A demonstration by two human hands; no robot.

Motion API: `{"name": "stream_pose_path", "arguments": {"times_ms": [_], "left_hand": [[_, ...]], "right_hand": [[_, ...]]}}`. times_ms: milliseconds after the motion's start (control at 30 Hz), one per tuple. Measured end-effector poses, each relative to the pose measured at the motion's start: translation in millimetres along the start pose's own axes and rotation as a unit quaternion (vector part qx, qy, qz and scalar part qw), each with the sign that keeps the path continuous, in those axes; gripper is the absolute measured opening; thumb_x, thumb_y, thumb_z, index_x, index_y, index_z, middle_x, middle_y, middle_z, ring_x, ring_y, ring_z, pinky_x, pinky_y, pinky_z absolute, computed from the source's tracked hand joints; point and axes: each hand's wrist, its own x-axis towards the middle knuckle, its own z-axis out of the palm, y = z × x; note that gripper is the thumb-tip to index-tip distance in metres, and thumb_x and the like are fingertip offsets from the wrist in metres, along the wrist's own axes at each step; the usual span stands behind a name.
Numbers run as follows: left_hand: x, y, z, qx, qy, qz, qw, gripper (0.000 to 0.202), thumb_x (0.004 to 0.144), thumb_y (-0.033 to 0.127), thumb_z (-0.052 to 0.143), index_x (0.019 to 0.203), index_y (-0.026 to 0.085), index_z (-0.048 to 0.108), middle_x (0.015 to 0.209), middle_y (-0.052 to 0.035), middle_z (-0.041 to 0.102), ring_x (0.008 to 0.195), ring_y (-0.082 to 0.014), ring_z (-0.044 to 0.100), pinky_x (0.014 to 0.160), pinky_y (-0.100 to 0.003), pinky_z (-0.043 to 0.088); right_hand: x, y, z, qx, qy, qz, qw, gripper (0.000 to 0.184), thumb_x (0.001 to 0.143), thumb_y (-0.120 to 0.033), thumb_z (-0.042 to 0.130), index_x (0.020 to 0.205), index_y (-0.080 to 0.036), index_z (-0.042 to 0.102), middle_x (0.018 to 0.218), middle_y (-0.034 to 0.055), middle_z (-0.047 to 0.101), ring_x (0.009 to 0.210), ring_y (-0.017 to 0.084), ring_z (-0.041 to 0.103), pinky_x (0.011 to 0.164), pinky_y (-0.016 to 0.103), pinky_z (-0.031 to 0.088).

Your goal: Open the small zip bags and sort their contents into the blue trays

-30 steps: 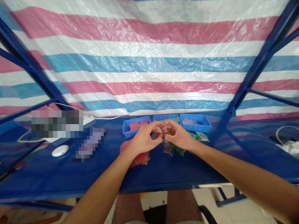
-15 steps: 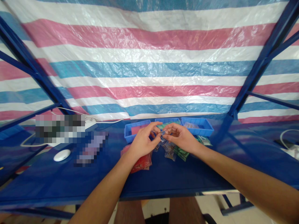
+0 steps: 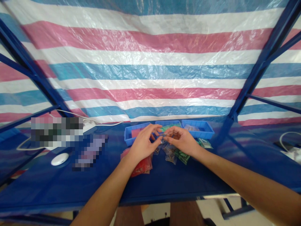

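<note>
Over the middle of the blue table, my left hand (image 3: 144, 143) and my right hand (image 3: 183, 141) face each other, thumbs and fingers pinched. Between the fingertips is a small, clear, shiny thing that looks like a little plastic bag (image 3: 162, 141); its contents are too small to make out. Under my left wrist lies a pile of red plastic bags (image 3: 142, 168), partly covered by the forearm. Just below the hands is a clear bag with small brownish parts (image 3: 171, 157). Green bags (image 3: 182, 156) lie beneath my right hand.
Behind the hands stand three blue bins: the left bin (image 3: 128, 138) with red bags, the middle bin (image 3: 164, 122) with green ones, the right bin (image 3: 205, 133) with clear bags. A white oval object (image 3: 60, 159) and blurred items lie left. Blue frame posts (image 3: 252, 72) flank the table.
The fingertips have shifted slightly around the small clear thing. Both hands stay in nearly the same place, and the camera view has moved a little.
</note>
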Motion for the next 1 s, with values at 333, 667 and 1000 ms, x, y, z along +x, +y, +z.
{"name": "stream_pose_path", "arguments": {"times_ms": [333,667,1000], "left_hand": [[0.9,4.8,-2.3,0.008,-0.044,0.013,0.999,0.021,0.099,0.035,0.065,0.111,0.021,0.075,0.105,-0.0072,0.074,0.084,-0.0175,0.07,0.075,-0.029,0.056],[-0.2,1.7,-1.7,-0.003,-0.023,-0.033,0.999,0.027,0.095,0.044,0.07,0.107,0.021,0.078,0.1,-0.0067,0.079,0.08,-0.0185,0.073,0.07,-0.028,0.057],[1.3,1.8,-4.9,0.002,-0.013,-0.034,0.999,0.025,0.1,0.039,0.062,0.101,0.021,0.079,0.094,-0.0055,0.079,0.083,-0.0194,0.072,0.072,-0.028,0.054]], "right_hand": [[0.2,-2.1,-1.5,-0.009,0.036,-0.008,0.999,0.03,0.086,-0.046,0.081,0.101,-0.024,0.066,0.084,-0.0001,0.069,0.072,0.016,0.065,0.069,0.031,0.055],[-4.3,-16.1,1.8,0.016,-0.019,0.002,1.0,0.033,0.093,-0.051,0.073,0.113,-0.024,0.074,0.105,0.0055,0.078,0.089,0.021,0.073,0.084,0.037,0.06],[1.6,0.5,-3.4,-0.028,0.055,-0.006,0.998,0.039,0.088,-0.048,0.079,0.118,-0.026,0.068,0.106,0.0061,0.074,0.096,0.022,0.07,0.072,0.033,0.06]]}}
